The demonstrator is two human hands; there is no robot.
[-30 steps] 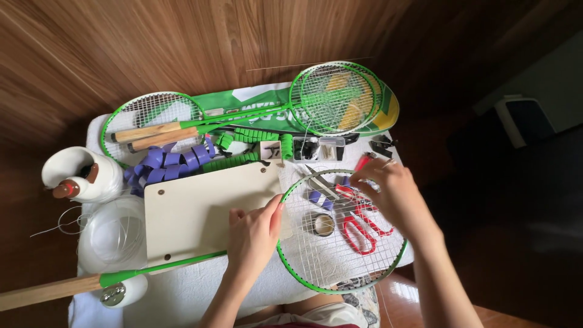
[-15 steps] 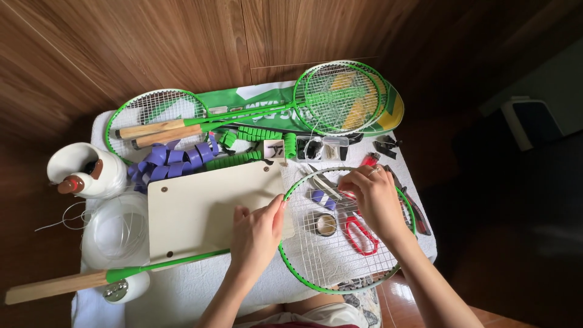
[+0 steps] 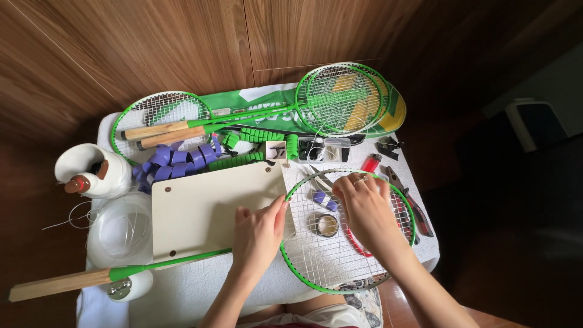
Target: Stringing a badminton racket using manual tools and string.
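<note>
A green badminton racket lies across the table, its head (image 3: 316, 267) at the right and its wooden handle (image 3: 57, 284) at the lower left. My left hand (image 3: 258, 234) rests on the left edge of the racket head, fingers pressed on the frame beside a cream board (image 3: 206, 203). My right hand (image 3: 364, 209) lies flat on the white strings, fingers spread over the upper right of the head. Under the strings lie red-handled scissors (image 3: 355, 243), a tape roll (image 3: 327, 225) and a purple piece (image 3: 320, 198).
Two more green rackets (image 3: 340, 97) and a green bag (image 3: 255, 109) lie at the back. Purple grip tape (image 3: 176, 159), green grip pieces (image 3: 255, 136), a white string spool (image 3: 91, 170), coiled clear string (image 3: 118, 228), a red lighter (image 3: 370, 162) and pliers (image 3: 410, 203) surround the board.
My right hand has slid left and down from the racket's upper right rim onto the strings. The view has shifted slightly; my left hand stays on the frame.
</note>
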